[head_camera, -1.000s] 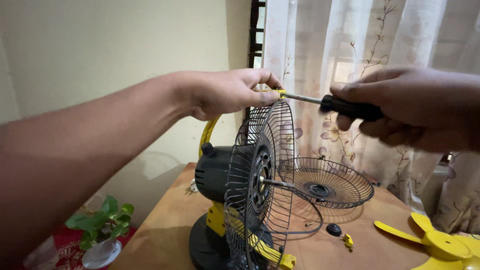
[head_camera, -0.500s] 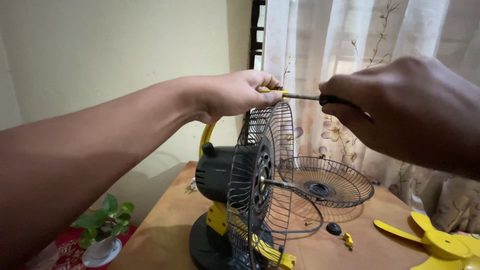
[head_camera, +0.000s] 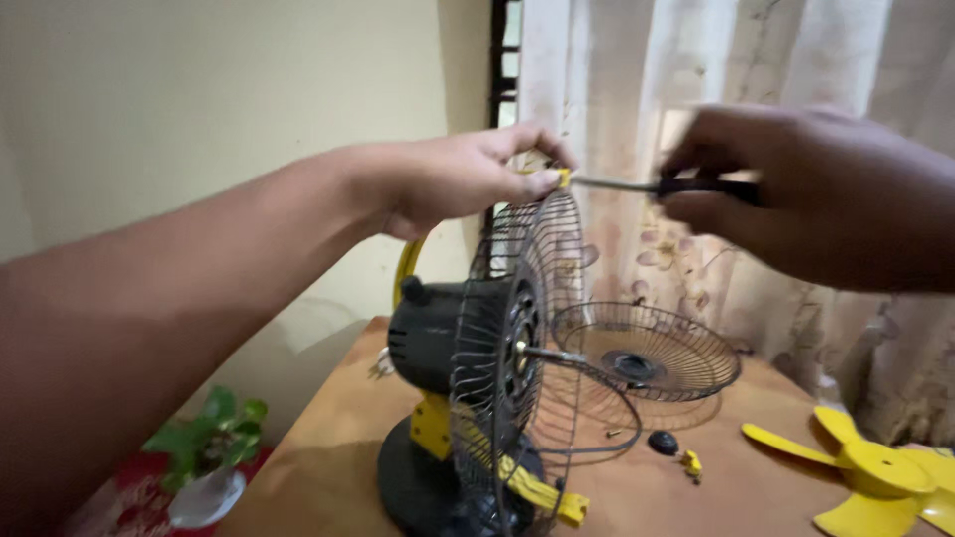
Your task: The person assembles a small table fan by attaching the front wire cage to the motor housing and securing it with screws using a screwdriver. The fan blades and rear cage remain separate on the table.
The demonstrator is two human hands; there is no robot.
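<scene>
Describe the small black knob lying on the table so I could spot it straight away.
Start at the wooden table and find the loose wire fan guard lying flat like a bowl, right of the standing fan. Just in front of that guard lies the black knob, small, round and dark. A tiny yellow clip beside it is the only similar-sized piece, but brightly coloured.

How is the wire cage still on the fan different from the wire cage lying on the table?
The rear grille stands upright, fixed to the fan's black motor, while the front grille lies loose on the wooden table, open side up like a bowl. The left hand grips the rear grille's top rim; no hand touches the front grille. The rear grille has the motor shaft poking through; the front grille has only a dark centre disc. Both are round, dark wire cages.
</scene>
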